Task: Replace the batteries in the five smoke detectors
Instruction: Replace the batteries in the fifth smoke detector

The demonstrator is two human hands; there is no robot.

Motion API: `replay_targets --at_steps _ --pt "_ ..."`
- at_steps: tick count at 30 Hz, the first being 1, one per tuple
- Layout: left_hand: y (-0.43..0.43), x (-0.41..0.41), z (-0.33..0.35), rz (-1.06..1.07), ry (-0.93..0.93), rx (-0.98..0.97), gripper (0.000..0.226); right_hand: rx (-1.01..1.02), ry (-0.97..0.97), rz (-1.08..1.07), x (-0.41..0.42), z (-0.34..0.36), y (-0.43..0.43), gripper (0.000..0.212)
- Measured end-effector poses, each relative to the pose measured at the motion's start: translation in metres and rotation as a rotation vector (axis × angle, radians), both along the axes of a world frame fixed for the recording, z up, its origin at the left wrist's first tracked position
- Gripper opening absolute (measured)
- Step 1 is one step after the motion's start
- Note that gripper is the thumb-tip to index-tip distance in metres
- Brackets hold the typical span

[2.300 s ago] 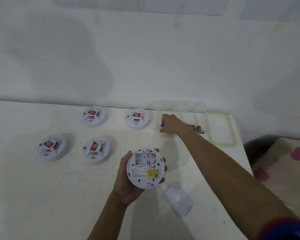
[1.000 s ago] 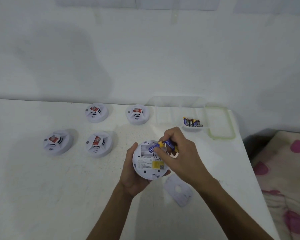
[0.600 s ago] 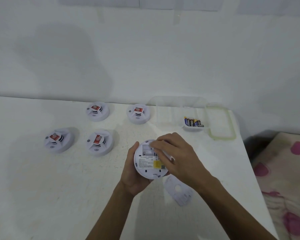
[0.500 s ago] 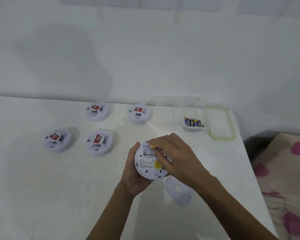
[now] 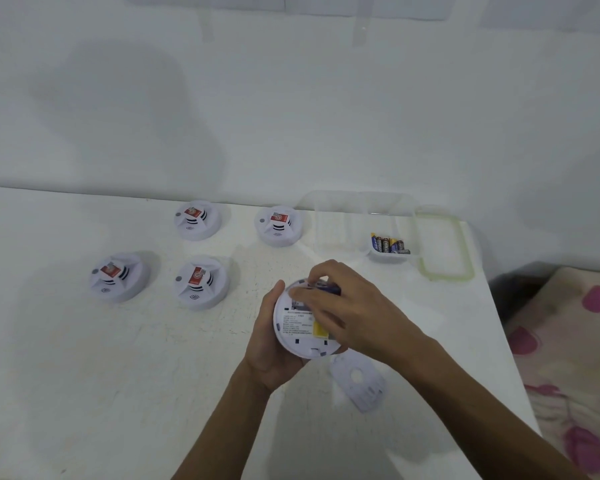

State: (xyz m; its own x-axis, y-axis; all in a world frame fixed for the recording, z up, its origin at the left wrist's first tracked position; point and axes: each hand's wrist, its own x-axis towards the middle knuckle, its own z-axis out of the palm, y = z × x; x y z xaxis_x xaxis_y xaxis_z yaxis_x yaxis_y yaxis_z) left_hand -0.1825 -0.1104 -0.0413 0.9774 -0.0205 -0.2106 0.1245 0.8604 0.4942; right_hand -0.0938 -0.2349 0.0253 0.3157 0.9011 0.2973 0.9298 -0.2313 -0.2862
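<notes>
Gripping the upturned smoke detector (image 5: 300, 332) above the counter (image 5: 84, 393), the left hand (image 5: 269, 344) steadies it while the right hand (image 5: 347, 311), back from the battery box (image 5: 390, 244), now pinches a battery (image 5: 329, 289) into its bay, so detector 1 of 5 is being refilled.

You have four white smoke detectors (image 5: 201, 282) on the white speckled table (image 5: 84, 375), each with a red label on top and dark vent slits. The one you hold (image 5: 302, 334) shows a white back with black print and a yellow sticker. Far right, blue-and-gold batteries (image 5: 390, 244) sit in a clear container (image 5: 329, 216) beside a green-rimmed lid (image 5: 444, 275); the cloth (image 5: 568, 341) at right is cream with pink blotches.
</notes>
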Motion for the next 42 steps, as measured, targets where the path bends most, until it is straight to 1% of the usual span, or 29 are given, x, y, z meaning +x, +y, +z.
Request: replay_targets --at_steps 4,8,13,15,18,19,22,26,27,30,32,36,38,42 --pt "0.001 0.000 -0.001 0.011 0.049 0.088 0.064 -0.068 0.032 0.008 0.005 0.001 -0.002 0.028" --pt "0.001 0.000 0.001 0.017 0.038 0.097 0.059 -0.089 0.052 0.000 0.004 0.003 -0.006 0.037" --pt "0.000 0.003 0.008 -0.010 -0.010 0.051 0.055 0.037 0.158 -0.072 -0.005 0.007 -0.005 0.048" --pt "0.001 0.003 0.007 -0.014 0.002 0.048 0.059 0.109 0.247 -0.134 -0.009 0.010 -0.005 0.043" --pt "0.002 0.003 0.000 0.006 0.017 0.067 0.064 0.198 0.352 -0.222 -0.014 0.008 -0.006 0.026" --pt "0.002 0.003 -0.001 0.013 0.019 0.067 0.065 0.232 0.351 -0.237 -0.015 0.007 -0.007 0.024" --pt "0.001 0.002 0.001 0.007 0.009 0.050 0.064 0.348 0.359 -0.260 -0.018 -0.001 -0.009 0.030" --pt "0.001 0.001 0.002 0.001 0.007 0.028 0.062 0.398 0.401 -0.277 -0.023 -0.011 -0.011 0.033" --pt "0.001 0.001 0.003 -0.001 0.005 0.023 0.061 0.402 0.420 -0.283 -0.025 -0.012 -0.012 0.031" --pt "-0.001 0.001 0.004 -0.013 0.012 -0.019 0.067 0.409 0.530 -0.400 -0.030 -0.015 -0.012 0.020" --pt "-0.001 0.001 0.005 -0.012 0.006 -0.019 0.069 0.453 0.470 -0.471 -0.033 -0.019 -0.011 0.021" --pt "-0.001 0.001 0.004 -0.019 -0.003 -0.025 0.066 0.566 0.379 -0.507 -0.037 -0.030 -0.007 0.020" --pt "0.000 0.001 0.002 -0.016 0.013 -0.014 0.067 0.599 0.389 -0.544 -0.041 -0.034 -0.005 0.021" --pt "0.002 0.003 0.000 -0.003 0.043 0.007 0.073 0.642 0.474 -0.597 -0.050 -0.037 -0.001 0.030"
